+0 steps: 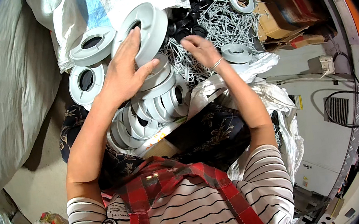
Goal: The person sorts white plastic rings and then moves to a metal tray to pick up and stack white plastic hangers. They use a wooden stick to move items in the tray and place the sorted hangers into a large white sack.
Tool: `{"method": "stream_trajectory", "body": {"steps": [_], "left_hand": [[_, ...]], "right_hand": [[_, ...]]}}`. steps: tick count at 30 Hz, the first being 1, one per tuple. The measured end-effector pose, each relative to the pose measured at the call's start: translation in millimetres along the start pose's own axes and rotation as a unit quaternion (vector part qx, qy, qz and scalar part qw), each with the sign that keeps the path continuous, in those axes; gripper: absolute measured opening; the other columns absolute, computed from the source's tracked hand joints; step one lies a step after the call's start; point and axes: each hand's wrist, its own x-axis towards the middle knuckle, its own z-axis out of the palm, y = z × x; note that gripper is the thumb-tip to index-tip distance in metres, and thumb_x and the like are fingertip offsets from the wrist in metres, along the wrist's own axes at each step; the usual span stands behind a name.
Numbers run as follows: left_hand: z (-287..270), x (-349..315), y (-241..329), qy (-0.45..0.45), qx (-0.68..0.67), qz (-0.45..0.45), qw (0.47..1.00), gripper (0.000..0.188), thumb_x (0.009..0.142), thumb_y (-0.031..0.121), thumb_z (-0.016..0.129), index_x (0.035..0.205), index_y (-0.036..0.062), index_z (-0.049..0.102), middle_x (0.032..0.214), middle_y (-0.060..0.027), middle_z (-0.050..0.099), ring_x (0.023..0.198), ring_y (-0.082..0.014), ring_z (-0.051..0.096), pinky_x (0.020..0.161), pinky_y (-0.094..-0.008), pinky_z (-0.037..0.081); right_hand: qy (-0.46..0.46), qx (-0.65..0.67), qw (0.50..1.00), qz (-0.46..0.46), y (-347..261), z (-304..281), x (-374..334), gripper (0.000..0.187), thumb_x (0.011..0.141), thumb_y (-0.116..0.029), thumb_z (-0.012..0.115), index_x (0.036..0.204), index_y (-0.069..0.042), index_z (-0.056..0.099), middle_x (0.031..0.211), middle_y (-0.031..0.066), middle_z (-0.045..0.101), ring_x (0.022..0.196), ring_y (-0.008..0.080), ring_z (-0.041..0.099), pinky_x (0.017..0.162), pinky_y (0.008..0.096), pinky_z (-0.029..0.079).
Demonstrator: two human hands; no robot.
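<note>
My left hand (125, 72) grips a light grey plastic ring (153, 30), tilted, with its fingers over the centre hole and the thumb at the near edge. Beneath it, more grey rings (157, 92) are stacked on my lap. My right hand (202, 51), a little blurred, is over the near edge of a pile of thin grey plastic pins (227, 26), beside several black round caps (182, 23). Its fingertips point at the caps; whether they hold anything cannot be made out.
Two grey rings (86, 84) sit left of my left hand, and more lie beyond the pins. White woven sacks (247, 72) surround the pile. A large pale sack (2, 90) stands at left. At right are a cardboard box (273, 15) and a grey machine cabinet (314, 139) with a black cable.
</note>
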Motion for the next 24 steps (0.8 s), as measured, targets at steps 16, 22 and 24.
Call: {"method": "stream_trajectory", "body": {"steps": [16,22,24], "left_hand": [[37.6,15.4,-22.4,0.000,-0.461,-0.363,0.810,0.063,0.081,0.036,0.064,0.118,-0.0118,0.047,0.101,-0.0146,0.062,0.095,-0.0208,0.059,0.087,-0.0294,0.045],[-5.9,29.8,-14.0,0.134,-0.626,-0.384,0.665,0.029,0.083,0.020,0.058,0.098,-0.0051,0.057,0.094,-0.0130,0.063,0.088,-0.0199,0.061,0.081,-0.0317,0.049],[-14.1,32.1,-17.6,0.168,-0.589,-0.342,0.712,0.026,0.081,0.019,0.059,0.096,-0.0028,0.058,0.091,-0.0108,0.063,0.086,-0.0180,0.061,0.079,-0.0308,0.049]], "right_hand": [[0.086,-0.178,0.957,-0.214,4.3,-28.4,-8.3,0.054,0.061,-0.012,0.077,0.109,-0.004,0.055,0.103,0.0113,0.056,0.099,0.0291,0.046,0.089,0.0350,0.038],[0.058,0.194,0.976,-0.078,-37.2,5.4,66.4,0.058,0.072,-0.031,0.071,0.117,0.000,0.052,0.115,0.0154,0.055,0.103,0.0276,0.053,0.089,0.0348,0.042],[0.114,0.115,0.987,0.004,22.3,25.4,113.1,0.076,0.069,-0.042,0.071,0.124,0.003,0.044,0.120,0.0207,0.051,0.108,0.0306,0.051,0.090,0.0355,0.041]]}}
